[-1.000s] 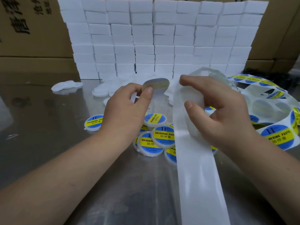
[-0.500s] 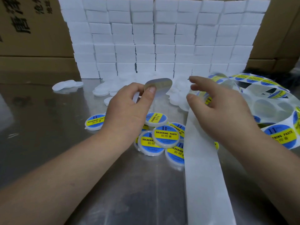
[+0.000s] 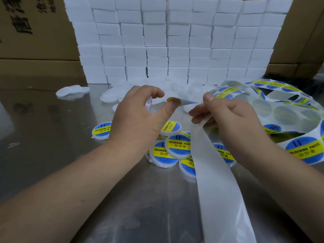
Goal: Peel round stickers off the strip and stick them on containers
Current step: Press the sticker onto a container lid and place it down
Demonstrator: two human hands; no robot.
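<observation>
Steel tabletop. Nearest: bare white backing strip, long axis near-to-far, leaning a bit left as it runs from btm edge up into R hand. R hand clamped on the strip, thumb on top, fingers curled under.

Strip lies over a pile of labelled containers, white, round, w/ blue-yellow "SOLDERING PASTE" labels, ctr of table. A lone labelled container sits apart to the left.

L hand is above the pile, fingers curled round a blank white container, mostly hidden.

Round blue-yellow sticker is stuck on L thumb tip, in air btwn the hands. Seen nearly edge-on, long axis left-right, free edge pointing at R thumb. Touching it or not: can't tell.

Right: loose strip coil w/ stickers on. Far: blank white discs, wall of white boxes, brown cartons.
</observation>
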